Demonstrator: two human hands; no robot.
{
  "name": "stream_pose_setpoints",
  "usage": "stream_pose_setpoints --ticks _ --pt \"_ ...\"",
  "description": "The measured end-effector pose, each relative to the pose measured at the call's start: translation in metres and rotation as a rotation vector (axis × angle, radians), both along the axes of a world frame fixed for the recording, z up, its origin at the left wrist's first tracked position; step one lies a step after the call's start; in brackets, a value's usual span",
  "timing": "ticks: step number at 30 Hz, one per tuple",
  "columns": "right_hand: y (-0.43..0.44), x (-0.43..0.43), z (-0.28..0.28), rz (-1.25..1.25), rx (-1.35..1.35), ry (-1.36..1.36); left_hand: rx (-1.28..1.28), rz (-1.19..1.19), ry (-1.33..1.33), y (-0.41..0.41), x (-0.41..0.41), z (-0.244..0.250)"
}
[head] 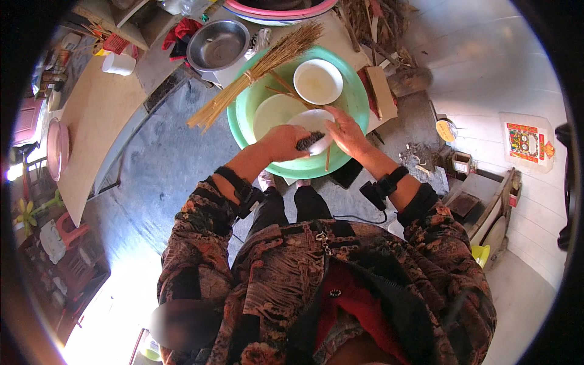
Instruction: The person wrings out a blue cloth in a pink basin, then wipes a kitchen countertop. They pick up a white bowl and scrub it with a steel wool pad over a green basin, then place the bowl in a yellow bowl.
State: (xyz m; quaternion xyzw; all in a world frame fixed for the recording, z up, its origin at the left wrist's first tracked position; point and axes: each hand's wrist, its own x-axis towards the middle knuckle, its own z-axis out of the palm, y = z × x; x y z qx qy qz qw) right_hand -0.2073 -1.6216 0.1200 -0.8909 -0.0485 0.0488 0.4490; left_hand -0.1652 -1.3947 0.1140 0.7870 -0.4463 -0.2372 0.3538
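A large green basin (235, 116) stands before me. Over its near part my right hand (346, 130) grips the rim of a small white bowl (315, 119). My left hand (285, 142) holds a dark scouring pad (312, 139) against the inside of that bowl. Behind it, a second white bowl (318, 82) rests in the basin, beside several wooden chopsticks (290, 86). Under and left of the held bowl lies a larger pale round dish or pool of liquid (277, 112); which one I cannot tell. A straw whisk broom (255, 73) lies across the basin's far left rim.
A steel bowl (218, 45) stands at the back left, near a red cloth (182, 34). A wooden table (100, 100) with a white cup (119, 64) is at left. Firewood (388, 23) and a wooden block (382, 91) lie at the back right. A black cable (365, 222) crosses the floor.
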Motion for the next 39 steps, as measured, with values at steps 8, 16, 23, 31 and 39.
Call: stream_pose_setpoints --ticks 8,16,23,31,39 --pt "0.006 0.011 0.007 0.578 -0.301 -0.095 0.228 0.026 0.159 -0.001 0.014 0.012" --pt "0.012 0.021 -0.022 0.543 -0.103 0.385 0.31 0.215 0.301 0.019 0.015 0.004" --pt "0.023 0.015 -0.015 0.088 0.496 0.839 0.481 0.79 0.288 0.034 0.027 0.013" --pt "0.032 0.002 0.021 -0.066 0.682 0.773 -0.056 0.743 0.072 0.009 -0.011 0.0" --pt "0.035 -0.009 0.044 -0.377 1.245 0.671 -0.181 0.429 -0.155 -0.02 -0.023 0.079"
